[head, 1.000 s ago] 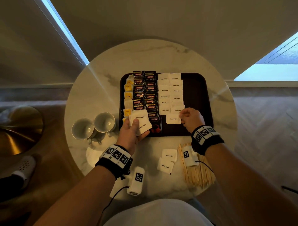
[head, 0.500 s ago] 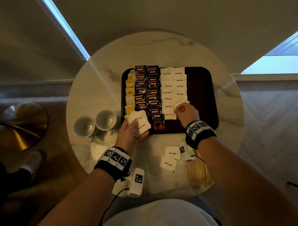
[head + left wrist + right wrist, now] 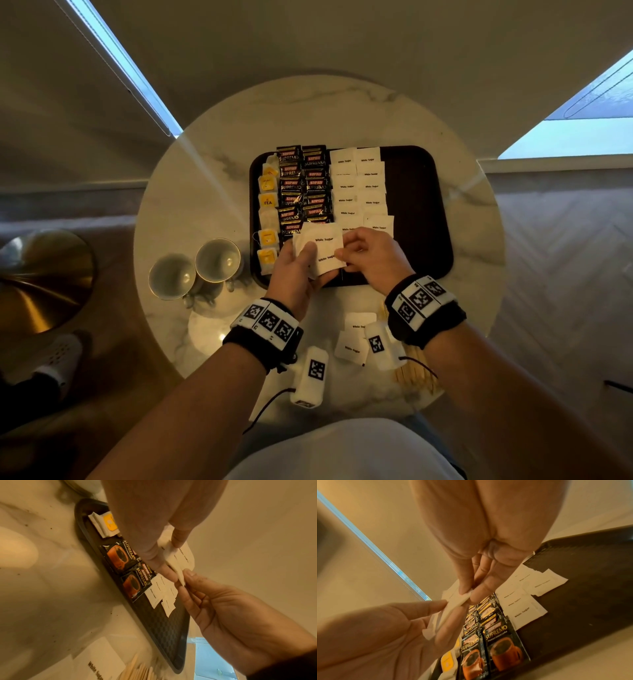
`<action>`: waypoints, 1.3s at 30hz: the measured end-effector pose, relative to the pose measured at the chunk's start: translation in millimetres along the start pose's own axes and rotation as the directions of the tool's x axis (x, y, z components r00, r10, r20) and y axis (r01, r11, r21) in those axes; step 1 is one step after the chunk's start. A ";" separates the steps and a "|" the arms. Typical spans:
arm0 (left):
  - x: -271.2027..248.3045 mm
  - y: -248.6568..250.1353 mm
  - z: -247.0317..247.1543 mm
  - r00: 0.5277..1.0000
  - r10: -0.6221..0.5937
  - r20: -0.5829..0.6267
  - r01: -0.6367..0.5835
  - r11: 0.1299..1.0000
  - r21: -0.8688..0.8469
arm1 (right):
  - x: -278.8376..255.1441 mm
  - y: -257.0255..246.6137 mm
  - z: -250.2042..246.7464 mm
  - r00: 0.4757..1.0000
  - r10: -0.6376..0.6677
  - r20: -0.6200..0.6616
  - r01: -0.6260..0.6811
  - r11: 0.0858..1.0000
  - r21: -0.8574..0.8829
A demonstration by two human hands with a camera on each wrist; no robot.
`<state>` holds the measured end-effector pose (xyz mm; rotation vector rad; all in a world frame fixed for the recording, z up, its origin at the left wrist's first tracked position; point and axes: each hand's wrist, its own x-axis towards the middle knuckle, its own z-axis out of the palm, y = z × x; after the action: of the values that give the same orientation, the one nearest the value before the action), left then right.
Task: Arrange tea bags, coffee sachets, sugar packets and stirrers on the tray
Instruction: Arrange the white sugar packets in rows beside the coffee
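Observation:
A dark tray on the round marble table holds a column of yellow tea bags, two columns of black coffee sachets and two columns of white sugar packets. My left hand holds a small stack of sugar packets above the tray's near edge. My right hand pinches the right edge of the top packet between thumb and fingers. Two loose sugar packets and a bundle of wooden stirrers lie on the table near me.
Two upturned cups stand on the table left of the tray. The tray's right third is bare. A brass round object and a shoe are on the floor at the left.
My right hand left the sugar row on the tray and came left to the stack in my left hand, where it now pinches a packet. The left hand rose slightly.

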<state>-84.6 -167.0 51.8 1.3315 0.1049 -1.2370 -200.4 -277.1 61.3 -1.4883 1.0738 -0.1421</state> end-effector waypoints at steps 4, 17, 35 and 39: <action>-0.7 -2.4 0.8 1.000 0.007 -0.004 -0.007 1.000 0.027 | -1.3 4.8 -10.3 1.000 -0.002 0.023 0.003 0.997 -0.078; 6.0 -7.7 -30.2 0.992 -0.025 -0.121 0.016 0.997 -0.074 | 26.4 57.0 -49.2 0.931 0.152 -0.332 -0.194 0.976 -0.097; 3.1 -11.8 -20.7 0.999 -0.036 -0.031 0.035 0.999 -0.021 | 24.6 30.6 -39.8 0.959 0.117 -0.256 -0.183 0.951 -0.251; 1.5 -13.9 -10.3 0.999 -0.037 0.017 0.037 0.999 -0.006 | 8.6 8.3 -7.1 0.997 0.077 -0.003 -0.077 0.994 -0.076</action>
<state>-88.1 -156.7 38.2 1.3185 0.1217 -1.2779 -204.4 -286.6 52.0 -1.5126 1.1462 -0.0474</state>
